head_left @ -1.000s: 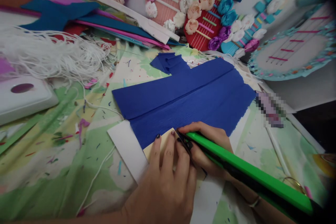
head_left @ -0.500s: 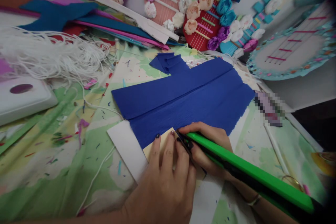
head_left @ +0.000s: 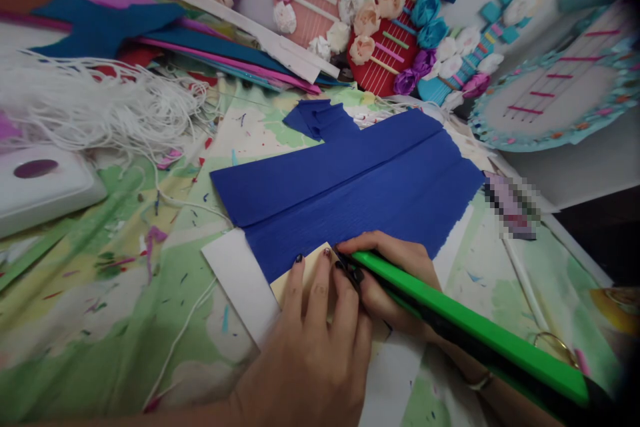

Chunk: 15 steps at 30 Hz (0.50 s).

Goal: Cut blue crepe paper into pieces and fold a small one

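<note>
My left hand [head_left: 315, 340] lies flat with fingers apart on a small cream card [head_left: 313, 270], pressing it onto a sheet of dark blue crepe paper [head_left: 345, 187]. White card [head_left: 240, 280] shows under the blue sheet. My right hand [head_left: 395, 267] grips a long green and black tool [head_left: 465, 320], which looks like a utility knife. Its tip end sits at the card's right edge, close to my left fingertips. The tip itself is hidden by fingers. A folded blue crepe piece [head_left: 320, 119] lies beyond the sheet.
Tangled white cord [head_left: 100, 100] and a white box [head_left: 50, 187] lie at left. Coloured paper sheets [head_left: 110, 20] are stacked behind. Several flower-decorated paper guitars [head_left: 385, 53] stand along the back. Paper scraps dot the green cloth [head_left: 190, 347]; a gold ring [head_left: 555, 347] lies right.
Everything in view has shifted very slightly to the left, as the camera moved. Both hands and the knife hold almost the same position at the card.
</note>
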Tool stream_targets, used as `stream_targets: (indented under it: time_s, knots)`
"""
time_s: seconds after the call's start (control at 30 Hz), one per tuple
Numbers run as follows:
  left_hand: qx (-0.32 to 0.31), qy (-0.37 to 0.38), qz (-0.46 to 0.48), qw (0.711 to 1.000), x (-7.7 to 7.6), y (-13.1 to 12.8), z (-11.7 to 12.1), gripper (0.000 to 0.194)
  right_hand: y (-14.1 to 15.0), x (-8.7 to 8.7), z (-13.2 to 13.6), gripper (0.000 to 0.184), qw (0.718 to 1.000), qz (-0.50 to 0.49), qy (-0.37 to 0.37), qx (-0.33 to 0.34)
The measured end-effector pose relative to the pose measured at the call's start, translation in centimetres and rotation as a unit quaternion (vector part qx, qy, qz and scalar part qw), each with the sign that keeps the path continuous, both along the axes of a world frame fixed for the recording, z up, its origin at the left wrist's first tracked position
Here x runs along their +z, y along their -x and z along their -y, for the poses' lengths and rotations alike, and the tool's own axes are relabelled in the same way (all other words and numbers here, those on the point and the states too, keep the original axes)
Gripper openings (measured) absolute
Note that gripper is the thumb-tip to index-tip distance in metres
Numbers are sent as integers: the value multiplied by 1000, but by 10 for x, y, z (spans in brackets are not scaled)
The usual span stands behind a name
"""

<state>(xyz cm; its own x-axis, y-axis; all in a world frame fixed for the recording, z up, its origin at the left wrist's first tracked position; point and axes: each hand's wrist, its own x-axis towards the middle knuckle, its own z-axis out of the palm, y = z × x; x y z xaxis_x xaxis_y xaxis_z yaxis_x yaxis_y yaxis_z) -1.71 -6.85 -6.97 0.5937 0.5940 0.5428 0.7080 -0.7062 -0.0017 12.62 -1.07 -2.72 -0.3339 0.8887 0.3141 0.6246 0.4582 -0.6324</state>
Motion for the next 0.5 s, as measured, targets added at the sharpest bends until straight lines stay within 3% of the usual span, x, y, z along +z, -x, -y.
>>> stream_targets:
  time_s: [0.5]
  knots:
    - [-5, 13, 3, 1000, 1, 0, -1, 38, -2, 3, 3, 25, 1000, 5, -4, 9]
